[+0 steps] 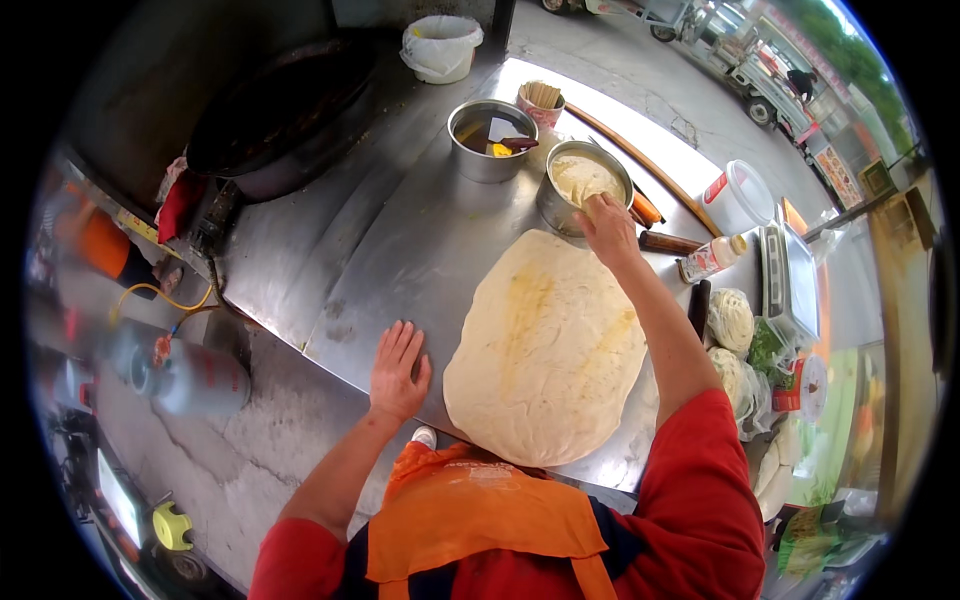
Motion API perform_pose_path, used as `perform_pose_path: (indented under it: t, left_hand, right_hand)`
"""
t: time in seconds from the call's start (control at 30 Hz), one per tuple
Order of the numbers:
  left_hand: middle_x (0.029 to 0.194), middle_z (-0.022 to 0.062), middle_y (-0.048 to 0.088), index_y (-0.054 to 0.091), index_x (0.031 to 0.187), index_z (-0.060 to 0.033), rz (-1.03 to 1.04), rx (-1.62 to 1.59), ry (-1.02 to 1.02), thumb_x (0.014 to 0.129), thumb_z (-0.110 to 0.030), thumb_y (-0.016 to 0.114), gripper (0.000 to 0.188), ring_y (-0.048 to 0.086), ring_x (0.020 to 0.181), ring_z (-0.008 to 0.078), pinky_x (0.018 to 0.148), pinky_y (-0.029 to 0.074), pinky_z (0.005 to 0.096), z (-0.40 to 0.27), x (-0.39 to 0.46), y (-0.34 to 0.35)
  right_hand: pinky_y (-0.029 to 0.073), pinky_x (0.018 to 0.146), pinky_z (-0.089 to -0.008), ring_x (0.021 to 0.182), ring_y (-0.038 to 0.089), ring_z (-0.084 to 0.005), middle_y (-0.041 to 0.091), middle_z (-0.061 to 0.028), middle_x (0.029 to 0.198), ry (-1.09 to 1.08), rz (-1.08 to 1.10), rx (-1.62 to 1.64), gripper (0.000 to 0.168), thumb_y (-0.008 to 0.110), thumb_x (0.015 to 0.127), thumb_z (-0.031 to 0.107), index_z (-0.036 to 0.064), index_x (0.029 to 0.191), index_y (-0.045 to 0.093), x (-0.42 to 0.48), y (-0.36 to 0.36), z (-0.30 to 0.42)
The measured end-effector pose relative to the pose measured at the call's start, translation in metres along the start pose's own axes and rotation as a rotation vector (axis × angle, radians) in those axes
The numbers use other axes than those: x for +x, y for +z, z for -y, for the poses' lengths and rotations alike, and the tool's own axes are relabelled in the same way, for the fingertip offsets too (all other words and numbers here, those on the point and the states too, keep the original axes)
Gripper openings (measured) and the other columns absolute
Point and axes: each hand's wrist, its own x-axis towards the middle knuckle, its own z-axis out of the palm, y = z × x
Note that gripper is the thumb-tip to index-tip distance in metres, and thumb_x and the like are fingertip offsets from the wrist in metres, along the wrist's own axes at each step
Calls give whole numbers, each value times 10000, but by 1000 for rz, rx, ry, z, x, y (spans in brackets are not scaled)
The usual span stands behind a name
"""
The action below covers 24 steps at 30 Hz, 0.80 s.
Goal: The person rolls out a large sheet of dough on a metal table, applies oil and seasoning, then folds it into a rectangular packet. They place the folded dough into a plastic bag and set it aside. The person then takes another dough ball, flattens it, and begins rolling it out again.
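Note:
A broad sheet of raw dough point(544, 352) lies flat on the steel table, with yellow oily streaks across its top. Palm down on the bare metal, my left hand point(400, 371) rests to the left of the dough and holds nothing. My right hand point(606, 229) reaches past the dough's far edge to the near rim of a metal pot point(561, 208). Inside that pot is a pale, creamy paste point(583, 177). My right fingertips are bent down at the rim, and whether they grip something is hidden. Left of it stands another metal pot point(487, 161) with dark liquid and a yellow-and-dark utensil.
A large black pan point(285, 120) sits at the far left, near a lined white bucket point(441, 52). Along the right lie a long wooden rod point(645, 161), a bottle point(712, 259), bagged cabbages point(730, 321) and a scale point(791, 277). A gas cylinder point(191, 379) stands on the floor.

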Motion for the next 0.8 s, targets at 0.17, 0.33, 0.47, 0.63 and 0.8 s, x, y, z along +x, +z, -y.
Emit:
perform_pose_path:
  t: [0.17, 0.33, 0.47, 0.63, 0.8]
  left_hand:
    - [1430, 208, 603, 649, 1324, 0, -17, 13, 16, 916, -131, 670, 430, 512, 1397, 387, 1215, 367, 521, 3, -3, 3]
    - [1436, 209, 599, 646, 1327, 6, -19, 30, 46, 920, -140, 669, 433, 509, 1402, 384, 1216, 365, 524, 6, -5, 5]
    - [1452, 213, 584, 629, 1345, 13, -11, 30, 57, 928, -146, 662, 447, 489, 1419, 387, 1222, 356, 528, 7, -8, 4]
    - [1479, 223, 553, 605, 1366, 19, -5, 18, 75, 935, -141, 649, 461, 459, 1438, 399, 1229, 343, 529, 9, -10, 3]
    - [1487, 246, 534, 596, 1368, 30, -1, 18, 123, 944, -147, 634, 461, 442, 1442, 421, 1236, 324, 539, 12, -10, 7]
  right_hand:
    - [511, 916, -478, 1027, 638, -412, 679, -177, 1015, 533, 20, 63, 331, 713, 948, 322, 11, 1053, 669, -54, -6, 0]
    - [500, 906, -511, 1056, 621, -415, 657, -206, 1119, 523, -96, -56, 397, 745, 904, 340, -4, 1080, 653, -127, 60, -31]
    - [470, 1001, -508, 1167, 572, -427, 599, -244, 1305, 389, -261, 42, 516, 763, 868, 309, -12, 1247, 623, -158, 80, 15]
    - [421, 1081, -512, 1238, 520, -439, 578, -253, 1322, 290, -147, 263, 551, 749, 883, 252, -22, 1334, 593, -220, 64, 113]
    - [440, 1076, -481, 1233, 532, -423, 582, -237, 1330, 312, -31, 354, 485, 731, 910, 195, -5, 1333, 603, -305, 30, 215]
